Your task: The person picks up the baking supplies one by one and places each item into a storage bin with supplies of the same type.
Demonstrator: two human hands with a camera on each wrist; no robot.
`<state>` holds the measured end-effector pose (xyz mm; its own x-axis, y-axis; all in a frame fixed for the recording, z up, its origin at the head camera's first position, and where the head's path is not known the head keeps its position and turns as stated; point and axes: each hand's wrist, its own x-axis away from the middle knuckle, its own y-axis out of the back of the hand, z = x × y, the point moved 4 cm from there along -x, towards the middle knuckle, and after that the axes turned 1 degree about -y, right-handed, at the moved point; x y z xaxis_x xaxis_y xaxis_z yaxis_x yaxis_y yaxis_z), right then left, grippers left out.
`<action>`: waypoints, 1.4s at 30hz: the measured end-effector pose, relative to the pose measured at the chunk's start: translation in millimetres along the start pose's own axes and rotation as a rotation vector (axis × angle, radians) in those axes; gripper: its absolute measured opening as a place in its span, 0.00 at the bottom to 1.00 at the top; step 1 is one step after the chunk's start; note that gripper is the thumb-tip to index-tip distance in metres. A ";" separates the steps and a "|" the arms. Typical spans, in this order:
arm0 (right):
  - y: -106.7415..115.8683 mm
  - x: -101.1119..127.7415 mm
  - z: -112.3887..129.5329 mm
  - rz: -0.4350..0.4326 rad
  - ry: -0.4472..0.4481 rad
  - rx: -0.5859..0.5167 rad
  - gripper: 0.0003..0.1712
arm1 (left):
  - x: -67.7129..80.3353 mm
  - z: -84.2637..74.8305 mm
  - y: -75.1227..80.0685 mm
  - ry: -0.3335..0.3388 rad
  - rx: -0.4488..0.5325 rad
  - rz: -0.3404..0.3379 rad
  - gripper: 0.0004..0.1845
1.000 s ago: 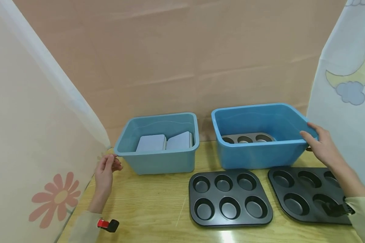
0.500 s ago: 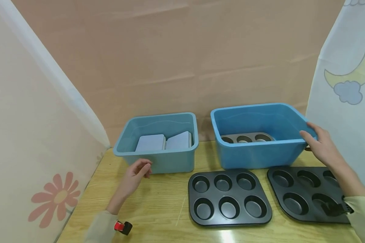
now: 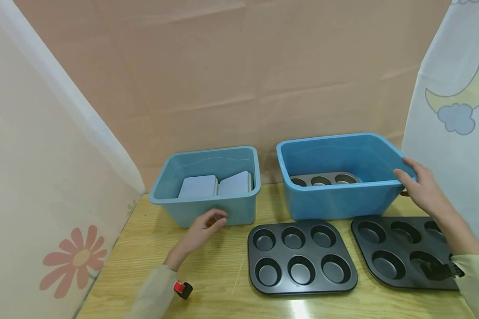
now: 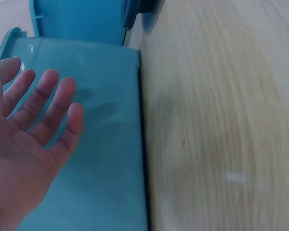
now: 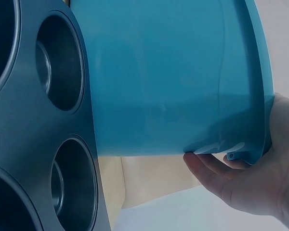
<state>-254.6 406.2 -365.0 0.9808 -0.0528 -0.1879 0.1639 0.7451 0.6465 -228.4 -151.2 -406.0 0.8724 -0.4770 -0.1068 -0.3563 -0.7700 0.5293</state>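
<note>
My right hand (image 3: 421, 188) grips the right rim of the bright blue tub (image 3: 339, 175), thumb over the edge and fingers (image 5: 207, 161) curled under the lip. A muffin tin (image 3: 325, 179) lies inside that tub. My left hand (image 3: 205, 228) hovers empty with relaxed fingers (image 4: 48, 110) just in front of the paler teal tub (image 3: 207, 186), which holds two grey-blue flat pieces (image 3: 215, 185). Two dark muffin tins lie on the wooden table: one in the middle (image 3: 301, 258), one at the right (image 3: 403, 250) under my right forearm.
A tan backdrop stands behind the tubs. A white cloth with a flower (image 3: 73, 261) hangs at the left, and one with a moon and cloud (image 3: 457, 106) at the right. Bare table (image 3: 223, 270) lies in front of the teal tub.
My left hand has moved right from the teal tub's left corner to its front wall. The right hand has stayed on the bright blue tub's rim.
</note>
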 end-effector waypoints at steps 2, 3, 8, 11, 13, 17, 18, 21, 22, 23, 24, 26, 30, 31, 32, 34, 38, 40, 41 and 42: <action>-0.5 0.2 -0.5 0.001 0.000 -0.002 0.39 | -6.3 10.4 -8.9 0.005 -0.010 0.020 0.17; -0.5 0.4 -0.7 0.001 0.000 -0.002 0.39 | -9.4 15.8 -13.3 0.005 -0.021 0.027 0.18; -0.6 1.6 -0.9 -0.005 -0.004 -0.002 0.39 | -23.8 35.1 -32.4 -0.009 -0.071 0.056 0.24; -0.6 2.0 0.2 -0.006 -0.004 -0.004 0.39 | -29.0 35.7 -40.2 -0.008 -0.078 0.081 0.23; -0.2 2.4 0.7 -0.007 0.000 -0.004 0.38 | -31.9 34.6 -44.9 -0.009 -0.080 0.097 0.23; 1.1 3.2 0.4 -0.011 0.001 0.000 0.38 | -37.3 30.3 -54.8 -0.020 -0.076 0.143 0.23; 1.4 3.4 0.2 -0.011 -0.001 0.000 0.38 | -38.4 29.1 -57.3 -0.023 -0.073 0.157 0.24; 2.3 4.2 0.1 -0.011 -0.002 0.000 0.38 | -40.3 25.4 -64.7 -0.017 -0.088 0.204 0.26; 2.5 4.4 0.2 -0.012 -0.001 -0.001 0.38 | -40.3 24.4 -66.9 -0.012 -0.111 0.217 0.27; 2.6 4.5 0.5 -0.014 0.001 -0.002 0.38 | -39.9 23.0 -69.0 -0.008 -0.142 0.229 0.29; 2.7 4.7 0.9 -0.016 0.004 0.002 0.38 | -39.3 22.5 -70.9 -0.004 -0.179 0.238 0.30; 2.0 4.5 2.3 -0.018 0.006 -0.004 0.38 | -37.7 22.1 -73.9 0.002 -0.251 0.250 0.34; -0.9 3.1 3.8 -0.008 -0.017 -0.015 0.39 | -35.6 25.7 -77.1 0.009 -0.321 0.246 0.38; -1.4 2.8 4.1 -0.005 -0.022 -0.021 0.40 | -35.8 26.9 -77.7 0.010 -0.321 0.245 0.40; -1.7 2.5 4.1 -0.003 -0.026 -0.022 0.40 | -36.2 28.0 -78.1 0.011 -0.320 0.246 0.41; -1.6 2.2 4.0 -0.003 -0.029 -0.025 0.40 | -37.6 30.0 -79.2 0.016 -0.316 0.256 0.42; -0.8 2.8 3.3 -0.008 -0.031 -0.038 0.40 | -41.6 31.9 -82.3 0.033 -0.292 0.310 0.46; -0.7 3.6 2.8 -0.009 -0.035 -0.043 0.40 | -43.8 32.2 -83.8 0.040 -0.270 0.338 0.47; -0.8 3.9 2.7 -0.009 -0.034 -0.045 0.40 | -45.0 32.1 -84.4 0.042 -0.254 0.348 0.47; -0.8 4.1 2.6 -0.010 -0.035 -0.047 0.40 | -46.4 32.2 -85.1 0.042 -0.242 0.356 0.47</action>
<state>-250.5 403.6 -364.4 0.9823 -0.0828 -0.1682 0.1696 0.7749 0.6089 -249.3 -77.2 -473.2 0.7238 -0.6734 0.1502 -0.5531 -0.4362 0.7098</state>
